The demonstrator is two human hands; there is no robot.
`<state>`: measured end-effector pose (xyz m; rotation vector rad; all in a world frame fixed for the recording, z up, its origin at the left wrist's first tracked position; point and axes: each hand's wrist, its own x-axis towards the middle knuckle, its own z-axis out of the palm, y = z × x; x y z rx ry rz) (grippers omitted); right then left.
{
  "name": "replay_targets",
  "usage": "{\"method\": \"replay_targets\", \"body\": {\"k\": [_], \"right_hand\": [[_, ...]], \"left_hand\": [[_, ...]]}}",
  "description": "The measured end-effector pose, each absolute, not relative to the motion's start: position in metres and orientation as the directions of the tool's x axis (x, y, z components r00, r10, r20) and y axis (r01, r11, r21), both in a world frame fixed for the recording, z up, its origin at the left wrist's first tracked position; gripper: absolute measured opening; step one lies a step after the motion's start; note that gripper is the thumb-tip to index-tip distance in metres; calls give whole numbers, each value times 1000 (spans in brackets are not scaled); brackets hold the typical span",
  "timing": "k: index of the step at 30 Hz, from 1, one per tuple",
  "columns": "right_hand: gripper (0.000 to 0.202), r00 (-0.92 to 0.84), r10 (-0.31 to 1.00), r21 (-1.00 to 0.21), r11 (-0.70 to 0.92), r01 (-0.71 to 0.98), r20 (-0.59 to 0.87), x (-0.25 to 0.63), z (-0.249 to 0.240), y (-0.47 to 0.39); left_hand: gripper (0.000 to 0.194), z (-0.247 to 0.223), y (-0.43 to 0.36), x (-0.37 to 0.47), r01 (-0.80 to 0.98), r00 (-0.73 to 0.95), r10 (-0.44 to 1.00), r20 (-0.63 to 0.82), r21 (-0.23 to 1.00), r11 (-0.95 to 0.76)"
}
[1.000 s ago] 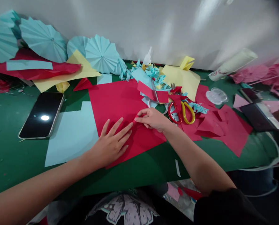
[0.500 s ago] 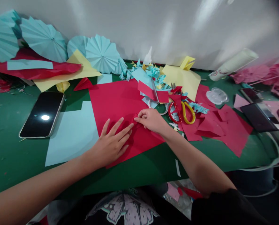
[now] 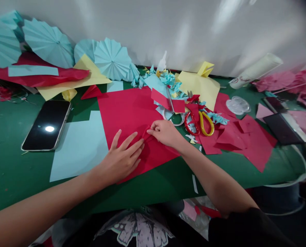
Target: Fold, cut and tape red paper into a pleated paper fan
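Note:
A large red paper sheet (image 3: 127,109) lies on the green table, overlapping a light blue sheet (image 3: 78,147) at its left. My left hand (image 3: 125,156) rests on the red sheet with its fingers spread, fingertips touching the near end of a small folded red paper piece (image 3: 146,133). With thumb and forefinger, my right hand (image 3: 165,132) pinches the upper right end of that piece. Just beyond my right hand are red-handled scissors (image 3: 191,124), yellow-handled scissors (image 3: 206,123) and a pair with white handles (image 3: 177,120).
A phone (image 3: 47,126) lies at the left. Pleated blue paper fans (image 3: 112,61) stand along the wall. Blue scraps, a glue bottle (image 3: 162,62) and yellow paper (image 3: 197,85) are at the back. Red paper pieces (image 3: 258,144), a clear lid (image 3: 238,105) and a roll (image 3: 255,71) lie right.
My left fingertips have shifted slightly left and down, and more of the small folded red piece shows between my hands. My right hand keeps its pinch almost in place.

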<state>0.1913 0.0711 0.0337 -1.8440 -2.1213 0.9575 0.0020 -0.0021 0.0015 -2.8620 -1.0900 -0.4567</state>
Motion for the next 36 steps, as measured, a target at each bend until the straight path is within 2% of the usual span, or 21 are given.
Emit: {"method": "replay_targets", "body": {"k": [9,15,19,21,24,29,36], "right_hand": [[18,-229,939,-580,40,814,-257,192,33,70],[18,-227,938,-588,31,808,-262,192,32,70],[17,-221,938,-575,30,817,-265,192,32,70],[16,-222,940,-570,37,821,-258,192,32,70],[16,-230,941,-569,50,821,-248,191,33,69],[17,-226,944,-570,51,820,-241,191,32,69],[16,-224,943,-573,45,818,-245,190,34,69]], "left_hand": [[33,2,-1,1,633,722,626,295,83,-770],[23,14,-3,-3,523,755,471,455,15,-852],[20,19,-2,-4,537,699,491,520,71,-840],[19,17,0,-3,608,657,566,498,92,-788],[29,12,3,-3,687,623,655,427,101,-719],[34,10,3,-4,661,677,652,342,109,-743],[28,11,5,-4,635,674,643,365,159,-756]]}}
